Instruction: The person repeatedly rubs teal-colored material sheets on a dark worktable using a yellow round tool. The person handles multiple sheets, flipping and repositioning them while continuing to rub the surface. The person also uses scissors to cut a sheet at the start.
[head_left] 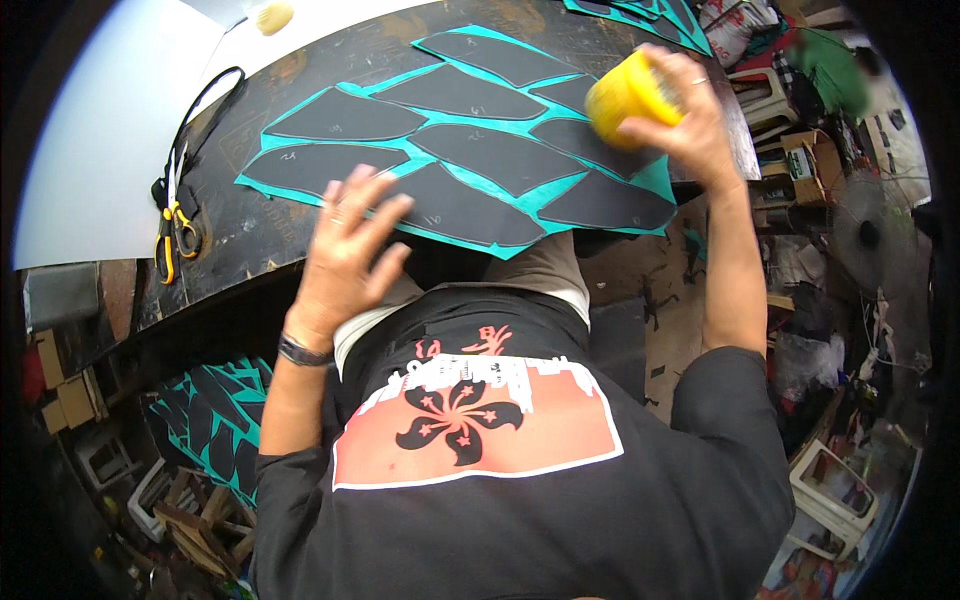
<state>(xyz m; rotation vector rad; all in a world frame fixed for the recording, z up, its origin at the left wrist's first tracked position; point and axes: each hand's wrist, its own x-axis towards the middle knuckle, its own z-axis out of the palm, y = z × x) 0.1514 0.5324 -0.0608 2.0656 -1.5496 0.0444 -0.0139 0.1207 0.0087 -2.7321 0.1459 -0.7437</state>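
A teal sheet (568, 186) lies on the dark table, covered with several dark grey leaf-shaped pieces (480, 158) that carry small pale marks. My left hand (345, 255) is open with its fingers spread, at the sheet's near left edge; its fingertips overlap a grey piece. Over the sheet's right end, my right hand (695, 130) grips a yellow rounded, tub-like object (618, 102) from its right side. That object is tilted, and its contents, if any, are hidden. Whether it touches the sheet cannot be seen.
Yellow-and-black handled scissors (178, 235) and a black strap (192, 112) lie on the table (225, 240) to the left. Another teal sheet (690, 28) sits at the far right. More teal-and-grey sheets (215, 425) are below left. Stools (835, 495), boxes and a fan (868, 235) crowd the right.
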